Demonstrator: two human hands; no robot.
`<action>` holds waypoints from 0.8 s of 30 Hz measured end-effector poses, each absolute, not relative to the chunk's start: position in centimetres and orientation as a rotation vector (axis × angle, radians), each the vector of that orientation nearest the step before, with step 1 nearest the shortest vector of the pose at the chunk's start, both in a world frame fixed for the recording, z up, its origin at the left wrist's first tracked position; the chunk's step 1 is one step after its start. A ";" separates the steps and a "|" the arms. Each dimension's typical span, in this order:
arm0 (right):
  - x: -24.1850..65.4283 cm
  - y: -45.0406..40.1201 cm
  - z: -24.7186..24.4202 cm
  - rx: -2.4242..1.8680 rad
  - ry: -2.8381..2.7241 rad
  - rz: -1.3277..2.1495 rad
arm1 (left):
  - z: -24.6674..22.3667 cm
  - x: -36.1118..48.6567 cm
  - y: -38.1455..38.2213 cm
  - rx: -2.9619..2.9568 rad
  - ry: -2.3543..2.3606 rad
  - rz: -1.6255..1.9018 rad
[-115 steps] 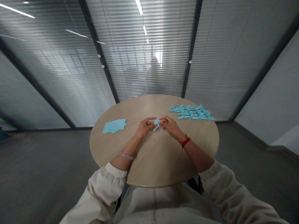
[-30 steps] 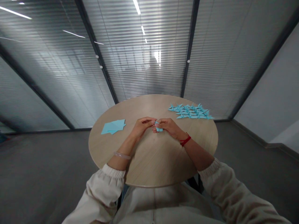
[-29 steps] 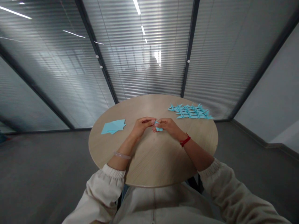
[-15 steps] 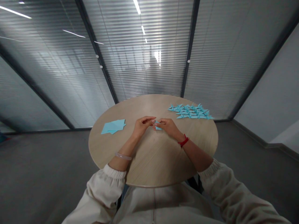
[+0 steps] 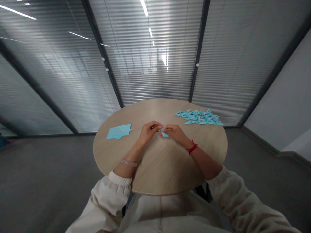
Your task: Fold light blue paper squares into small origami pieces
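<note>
A small folded piece of light blue paper (image 5: 165, 134) is between my hands over the middle of the round table. My right hand (image 5: 175, 132) pinches it from the right. My left hand (image 5: 148, 131) is closed at its left edge, fingertips pressed together on the paper. Parts of the paper are hidden behind the fingers. Flat blue sheets (image 5: 118, 131) lie in a loose stack on the left of the table. Several folded blue paper cranes (image 5: 199, 117) stand close together at the back right.
The round wooden table (image 5: 160, 174) has its near edge close to my body. Beyond it stands a glass partition with blinds (image 5: 155, 81). A white wall (image 5: 286, 97) is on the right, and grey floor surrounds the table.
The whole view has shifted slightly. Both hands stay together around the paper; the fingers of my left hand have curled a little more.
</note>
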State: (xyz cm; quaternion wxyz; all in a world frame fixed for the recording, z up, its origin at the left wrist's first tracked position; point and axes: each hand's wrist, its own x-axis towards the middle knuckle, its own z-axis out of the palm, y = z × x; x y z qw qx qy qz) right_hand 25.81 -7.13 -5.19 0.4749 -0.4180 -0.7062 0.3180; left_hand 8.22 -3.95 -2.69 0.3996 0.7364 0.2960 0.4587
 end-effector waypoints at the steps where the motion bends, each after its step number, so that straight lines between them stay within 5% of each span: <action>1: 25.8 -7.1 -5.2 -1.031 -1.738 0.767 | -2.8 8.2 -3.8 1.869 0.735 1.174; 24: 25.9 -7.2 -5.0 -1.079 -1.772 0.756 | -2.8 8.8 -4.5 1.541 0.836 1.230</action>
